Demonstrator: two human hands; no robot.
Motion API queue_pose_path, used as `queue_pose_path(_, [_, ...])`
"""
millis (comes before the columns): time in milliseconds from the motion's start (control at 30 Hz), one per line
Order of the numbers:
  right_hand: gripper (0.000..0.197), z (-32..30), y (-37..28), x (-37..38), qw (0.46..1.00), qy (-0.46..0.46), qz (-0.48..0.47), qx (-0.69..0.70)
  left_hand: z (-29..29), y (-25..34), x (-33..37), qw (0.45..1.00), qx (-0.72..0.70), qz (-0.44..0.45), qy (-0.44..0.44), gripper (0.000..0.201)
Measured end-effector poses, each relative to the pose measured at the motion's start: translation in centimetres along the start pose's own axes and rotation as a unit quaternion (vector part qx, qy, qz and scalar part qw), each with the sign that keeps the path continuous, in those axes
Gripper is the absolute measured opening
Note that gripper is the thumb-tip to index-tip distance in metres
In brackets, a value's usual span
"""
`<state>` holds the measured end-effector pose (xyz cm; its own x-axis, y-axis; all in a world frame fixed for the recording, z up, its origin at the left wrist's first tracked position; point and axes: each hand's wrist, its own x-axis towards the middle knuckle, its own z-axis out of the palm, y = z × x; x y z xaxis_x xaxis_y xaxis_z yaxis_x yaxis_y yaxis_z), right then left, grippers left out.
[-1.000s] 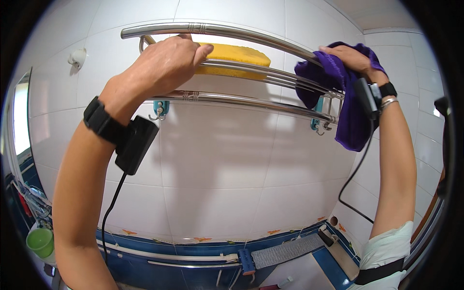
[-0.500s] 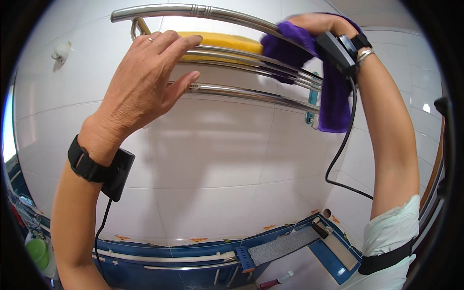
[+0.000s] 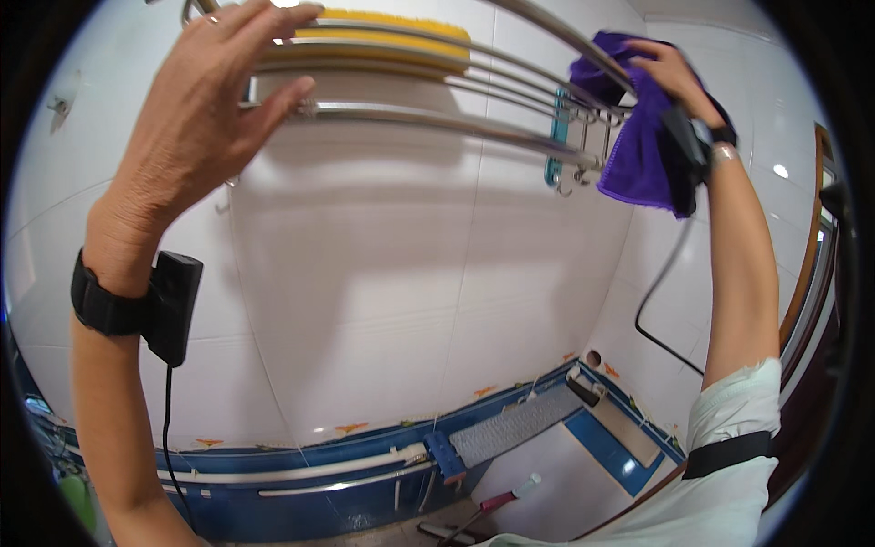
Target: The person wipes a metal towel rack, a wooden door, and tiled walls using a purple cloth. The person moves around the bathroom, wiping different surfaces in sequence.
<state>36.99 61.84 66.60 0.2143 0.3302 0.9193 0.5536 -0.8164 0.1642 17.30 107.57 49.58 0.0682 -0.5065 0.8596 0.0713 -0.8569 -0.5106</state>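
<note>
My left hand (image 3: 196,109) lies at the left end of a metal towel rack (image 3: 410,116), its fingers stretched over the bars and its thumb spread apart. A purple cloth (image 3: 635,167) is in my right hand (image 3: 682,80), which presses it around the rack's right end. Part of the cloth hangs below the bars; the rest wraps over behind them. On the rack's shelf bars, just right of my left fingers, lies a folded yellow cloth (image 3: 437,38). Both wrists wear black straps with box-shaped devices and cables.
Metal hooks (image 3: 583,173) and a teal strip-shaped thing (image 3: 554,137) hang under the rack's right end. White wall tiles (image 3: 365,264) back it. Below are white pipes (image 3: 301,476), a blue-headed mop with a grey pad (image 3: 519,424) and a red-handled tool (image 3: 499,500).
My right hand has moved with the purple cloth to the right, onto the rack's end. The view has shifted, so the rack sits higher and further left; my left hand stays on it.
</note>
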Motion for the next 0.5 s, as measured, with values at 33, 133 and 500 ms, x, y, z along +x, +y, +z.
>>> queue_pose_path(33, [0.036, -0.6, 2.0, -2.8, 0.988, 0.112, 0.039, 0.094, 0.0, 0.2, 0.1, 1.000, 0.002, 0.018, 0.011, 0.058])
queue_pose_path(133, [0.038, -1.4, 7.3, -14.5, 0.884, 0.295, 0.148, 0.331, 0.3, 1.4, 0.3, 0.997, 0.059, 0.028, 0.037, 0.053])
queue_pose_path(500, [0.051, 28.7, -1.0, -31.7, 0.963, -0.103, 0.071, 0.239, 0.1, 2.2, 0.2, 0.994, 0.016, 0.083, 0.067, 0.042])
